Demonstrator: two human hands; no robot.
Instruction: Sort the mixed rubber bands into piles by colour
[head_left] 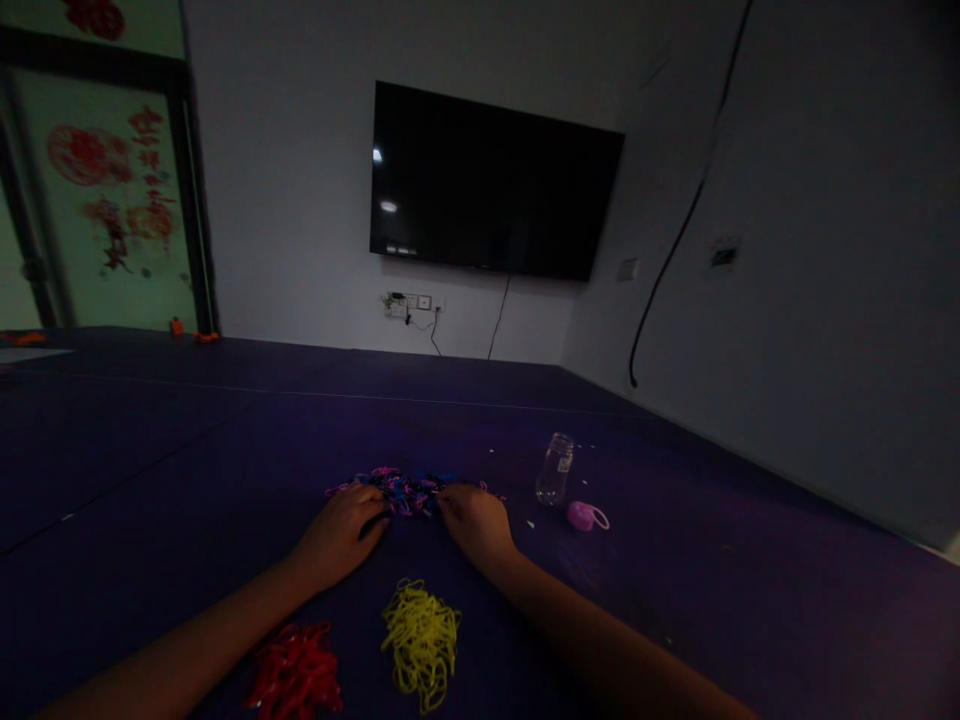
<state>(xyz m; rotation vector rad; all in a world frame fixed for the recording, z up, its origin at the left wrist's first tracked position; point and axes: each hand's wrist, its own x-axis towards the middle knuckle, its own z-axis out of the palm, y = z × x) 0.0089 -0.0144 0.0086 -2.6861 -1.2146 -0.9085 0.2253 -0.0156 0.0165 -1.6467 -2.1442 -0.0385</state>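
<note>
Left hand (343, 530), loosely open, and right hand (476, 520), grip unclear, touched a pink-and-blue pile of thin loops (409, 494).
It lay between them, below frame centre.

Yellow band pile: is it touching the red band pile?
Apart. The head view shows it: a strip of bare purple surface runs between the yellow band pile and the red band pile, and no loop crosses it.

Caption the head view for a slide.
Both hands at a mixed pile of bands, red bands and yellow bands piled nearer the camera.
</note>
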